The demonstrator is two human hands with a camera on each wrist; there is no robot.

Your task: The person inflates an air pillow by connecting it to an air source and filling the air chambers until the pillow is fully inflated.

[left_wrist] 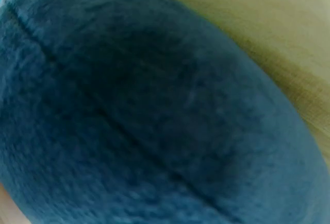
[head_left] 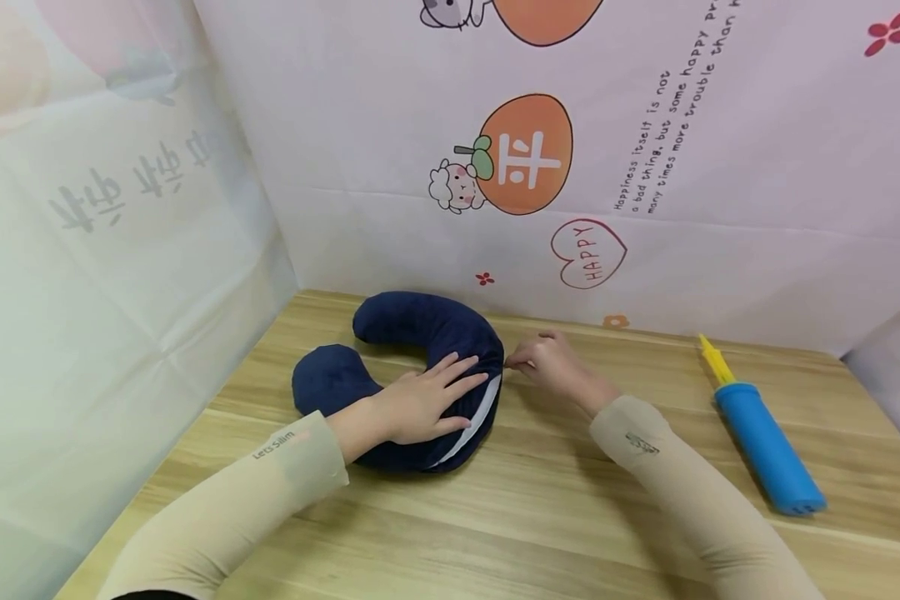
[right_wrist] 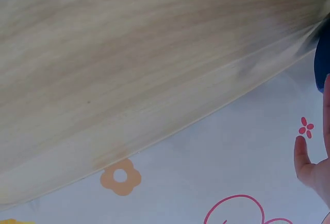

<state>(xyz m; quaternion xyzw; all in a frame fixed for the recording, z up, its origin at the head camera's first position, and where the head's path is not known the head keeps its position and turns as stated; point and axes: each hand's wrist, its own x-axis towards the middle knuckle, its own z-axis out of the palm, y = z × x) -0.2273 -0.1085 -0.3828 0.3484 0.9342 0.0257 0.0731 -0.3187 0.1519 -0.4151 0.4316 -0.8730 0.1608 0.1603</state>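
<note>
A navy U-shaped neck pillow (head_left: 461, 329) lies on the wooden table, its two ends pointing left. Along its right side a zipper opening shows a strip of white lining (head_left: 474, 421). My left hand (head_left: 423, 404) rests flat on the pillow with fingers spread, beside that strip. At the pillow's right edge, by the upper end of the opening, my right hand (head_left: 547, 362) has curled fingers and pinches the zipper pull, which the fingertips hide. In the left wrist view the plush pillow (left_wrist: 154, 100) fills most of the picture. Part of the right hand (right_wrist: 317, 177) shows in the right wrist view.
A blue hand pump (head_left: 768, 446) with a yellow nozzle lies on the table (head_left: 570, 517) at the right. A white printed sheet (head_left: 390, 167) stands behind the table, and another (head_left: 120, 292) hangs along the left side.
</note>
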